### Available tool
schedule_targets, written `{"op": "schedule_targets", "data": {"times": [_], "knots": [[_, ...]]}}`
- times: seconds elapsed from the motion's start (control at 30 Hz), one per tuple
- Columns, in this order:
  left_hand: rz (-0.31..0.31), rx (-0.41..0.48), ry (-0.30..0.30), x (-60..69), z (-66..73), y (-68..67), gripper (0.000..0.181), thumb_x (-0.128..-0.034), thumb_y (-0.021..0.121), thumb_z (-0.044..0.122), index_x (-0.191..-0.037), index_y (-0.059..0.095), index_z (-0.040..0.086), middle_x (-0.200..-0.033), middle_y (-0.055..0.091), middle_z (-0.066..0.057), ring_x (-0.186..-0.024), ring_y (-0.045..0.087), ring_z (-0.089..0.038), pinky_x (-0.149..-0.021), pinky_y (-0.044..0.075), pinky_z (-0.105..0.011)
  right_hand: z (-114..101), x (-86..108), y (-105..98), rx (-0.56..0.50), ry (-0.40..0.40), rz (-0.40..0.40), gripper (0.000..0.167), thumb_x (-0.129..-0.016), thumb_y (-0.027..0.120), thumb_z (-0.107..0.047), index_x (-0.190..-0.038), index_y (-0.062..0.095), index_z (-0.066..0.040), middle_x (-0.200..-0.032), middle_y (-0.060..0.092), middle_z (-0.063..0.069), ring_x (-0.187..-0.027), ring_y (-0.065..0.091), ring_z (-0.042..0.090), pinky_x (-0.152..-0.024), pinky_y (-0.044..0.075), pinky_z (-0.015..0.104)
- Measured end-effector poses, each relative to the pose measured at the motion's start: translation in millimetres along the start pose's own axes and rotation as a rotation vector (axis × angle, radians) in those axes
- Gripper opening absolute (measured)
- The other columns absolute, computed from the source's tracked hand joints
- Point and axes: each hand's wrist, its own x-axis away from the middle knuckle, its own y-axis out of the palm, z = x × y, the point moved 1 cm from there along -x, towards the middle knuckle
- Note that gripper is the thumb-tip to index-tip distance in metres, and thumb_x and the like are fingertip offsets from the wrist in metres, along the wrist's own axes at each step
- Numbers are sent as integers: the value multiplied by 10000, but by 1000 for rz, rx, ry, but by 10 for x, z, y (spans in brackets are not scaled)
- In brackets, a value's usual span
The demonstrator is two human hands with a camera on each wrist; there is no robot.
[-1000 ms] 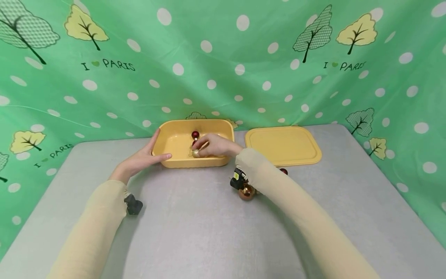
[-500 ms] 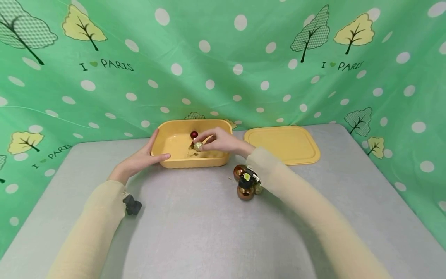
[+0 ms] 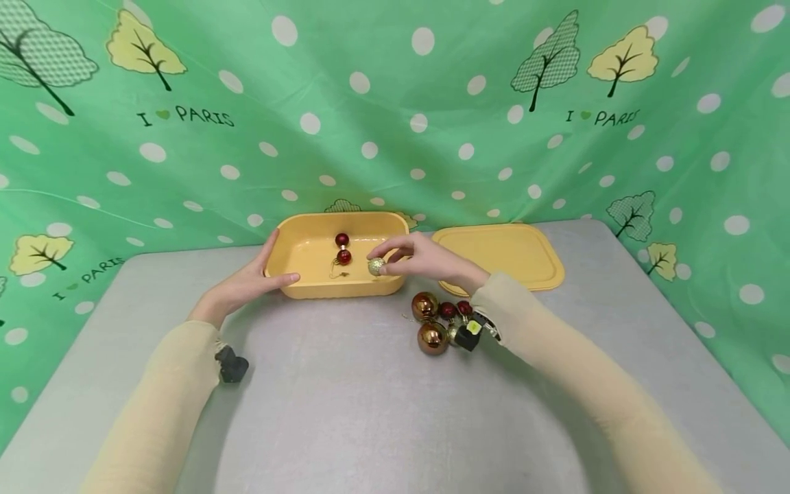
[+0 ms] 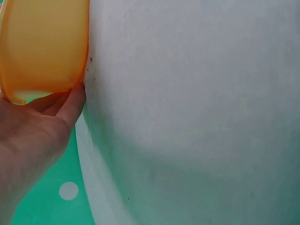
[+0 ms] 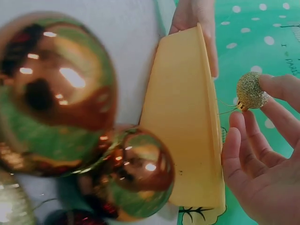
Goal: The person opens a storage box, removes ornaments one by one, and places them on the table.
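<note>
In the head view, my left hand (image 3: 243, 285) holds the left end of a yellow plastic box (image 3: 333, 291), thumb over its front rim. The left wrist view shows fingers of that hand against the box wall (image 4: 44, 42). My right hand (image 3: 428, 259) pinches a gold glitter Christmas ball (image 3: 376, 266) over the right part of the box. In the right wrist view, the glitter ball (image 5: 251, 91) sits at the fingertips with its thin gold string hanging free. Two small red balls (image 3: 343, 257) lie inside the box, beside a gold string.
Under my right wrist lies a cluster of ornaments: copper balls (image 3: 433, 338), small red balls (image 3: 447, 311) and a gold one (image 3: 453, 335). The yellow lid (image 3: 503, 254) lies right of the box. A green dotted cloth (image 3: 370, 103) hangs behind the grey table (image 3: 345, 412).
My right hand has lifted the gold glitter ball from beside the red balls and moved it rightward. Both red balls and the table cluster have come into view. My left hand stays on the box.
</note>
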Motion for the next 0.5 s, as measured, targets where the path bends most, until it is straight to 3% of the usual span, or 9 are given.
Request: {"op": "schedule_targets", "data": {"times": [0.23,0.5], "knots": [[-2,-10,4,-8,-23,-11,1052,-919,662,301,-1494,-216,377,-1565,-244,-100,-1432,-116,-362,-1115,16,-600,69,174,-44,-35,-76,35,300,-874,664,6,-1172,652,45,-1169,654,124,-999,620,264,-916,472,453],[-2,-16,-2,-18,-30,-12,1052,-920,660,304,-1495,-220,366,-1565,-245,-102,-1432,-115,-364,-1117,16,-597,146,391,-114,-24,-7,67,321,-891,667,-33,-1211,652,-10,-1131,661,84,-929,621,233,-818,495,339]]}}
